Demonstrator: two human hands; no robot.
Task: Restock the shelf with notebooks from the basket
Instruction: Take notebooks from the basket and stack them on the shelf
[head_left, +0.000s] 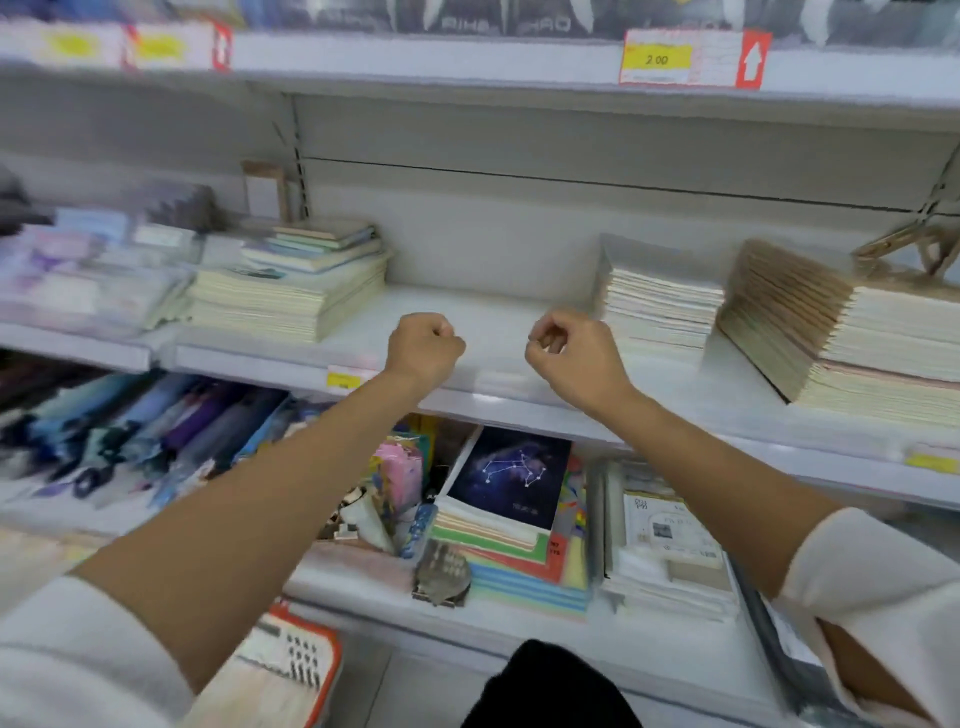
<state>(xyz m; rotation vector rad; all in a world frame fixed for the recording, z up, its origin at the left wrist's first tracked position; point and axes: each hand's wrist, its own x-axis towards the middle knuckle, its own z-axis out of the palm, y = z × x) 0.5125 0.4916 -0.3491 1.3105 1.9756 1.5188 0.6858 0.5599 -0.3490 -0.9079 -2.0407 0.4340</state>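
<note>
The left hand and right hand are fists, holding nothing, over the shelf. The basket sits low at 7 o'clock.

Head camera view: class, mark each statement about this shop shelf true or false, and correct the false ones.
1. The orange basket is at the lower left. True.
2. Both grips hold notebooks. False: the left grip and right grip are curled and hold nothing.
3. The constellation notebook lies on a shelf below the grips. True.
4. The middle shelf is packed end to end. False: a bare stretch lies between the left stack and the right stack.
</note>
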